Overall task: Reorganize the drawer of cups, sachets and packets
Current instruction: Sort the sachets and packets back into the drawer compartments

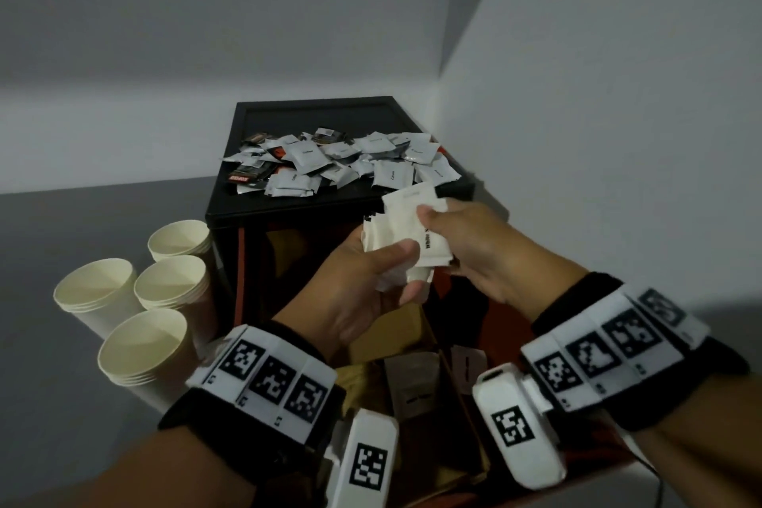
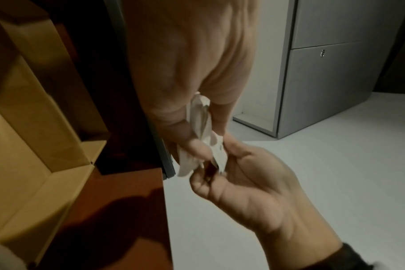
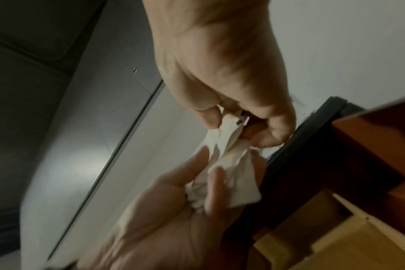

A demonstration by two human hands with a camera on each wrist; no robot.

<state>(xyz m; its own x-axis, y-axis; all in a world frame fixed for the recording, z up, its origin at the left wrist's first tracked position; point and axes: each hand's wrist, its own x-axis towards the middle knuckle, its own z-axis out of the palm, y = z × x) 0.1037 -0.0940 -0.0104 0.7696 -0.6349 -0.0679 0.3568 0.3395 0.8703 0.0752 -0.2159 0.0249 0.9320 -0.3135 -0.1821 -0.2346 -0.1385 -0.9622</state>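
Note:
Both hands meet over the open drawer (image 1: 470, 301) and share a small bundle of white sachets (image 1: 406, 223). My left hand (image 1: 398, 262) grips the bundle from below, thumb on top. My right hand (image 1: 437, 219) pinches the upper sachets, one of them printed "White". In the left wrist view the sachets (image 2: 202, 124) sit between the left hand (image 2: 197, 144) and the right hand (image 2: 234, 164). In the right wrist view the right hand (image 3: 234, 126) pinches the sachets (image 3: 234, 179) lying on the left hand (image 3: 197, 184). Several stacks of paper cups (image 1: 165, 285) stand at the left.
A heap of grey, white and dark packets (image 1: 342, 161) covers the black cabinet top (image 1: 317, 111) behind the hands. Cardboard dividers (image 1: 412, 379) line the red-brown drawer below my wrists. Walls close in at the back and right. A grey cabinet (image 2: 335, 73) stands on the pale floor.

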